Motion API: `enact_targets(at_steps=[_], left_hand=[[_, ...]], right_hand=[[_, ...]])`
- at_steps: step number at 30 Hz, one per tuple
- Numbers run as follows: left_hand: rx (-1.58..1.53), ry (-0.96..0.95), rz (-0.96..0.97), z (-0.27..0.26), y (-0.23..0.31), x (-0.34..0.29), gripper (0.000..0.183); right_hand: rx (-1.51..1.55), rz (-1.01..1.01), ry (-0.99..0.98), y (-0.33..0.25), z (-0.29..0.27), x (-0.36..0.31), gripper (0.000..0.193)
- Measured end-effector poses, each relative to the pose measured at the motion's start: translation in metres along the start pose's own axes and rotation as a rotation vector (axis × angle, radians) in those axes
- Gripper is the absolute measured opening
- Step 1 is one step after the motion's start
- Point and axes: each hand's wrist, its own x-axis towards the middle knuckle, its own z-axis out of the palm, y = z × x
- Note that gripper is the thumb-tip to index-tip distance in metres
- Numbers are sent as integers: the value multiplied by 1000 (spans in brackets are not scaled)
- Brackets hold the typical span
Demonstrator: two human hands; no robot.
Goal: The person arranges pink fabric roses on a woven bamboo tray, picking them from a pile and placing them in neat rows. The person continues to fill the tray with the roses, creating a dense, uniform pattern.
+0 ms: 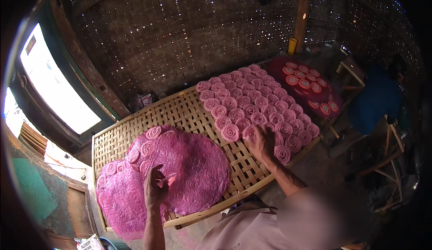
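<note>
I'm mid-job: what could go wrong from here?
The right hand is at the edge of the closely packed pink rosettes, so it might nudge neighbours out of line. The leftmost pink sheet seems to hang past the near edge of the woven table, so a bump could drag it off.

No lettering can be read; print on the pale sheet (91,243) is too small.

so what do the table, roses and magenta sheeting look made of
Table: probably bamboo or cane, pale and slightly glossy; flat strips interlace with gaps.
Roses: matte pink, coiled thin strips; dough, paper or cloth, I can't tell.
Magenta sheeting: maybe plastic or fibre; wrinkled, with glossy highlights.
</note>
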Motion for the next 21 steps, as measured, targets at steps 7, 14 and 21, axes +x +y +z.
enact_targets(at_steps=[7, 14, 21], left_hand=[[-1183, -257, -243, 82, 57, -7, 64], [-49, -4, -58, 63, 23, -30, 63], [153, 170, -38, 59, -6, -52, 62]], right_hand=[[1174, 311, -827, -93, 22, -56, 47], [570, 270, -449, -46, 16, -6, 31], [48, -263, -77, -64, 20, -6, 46]])
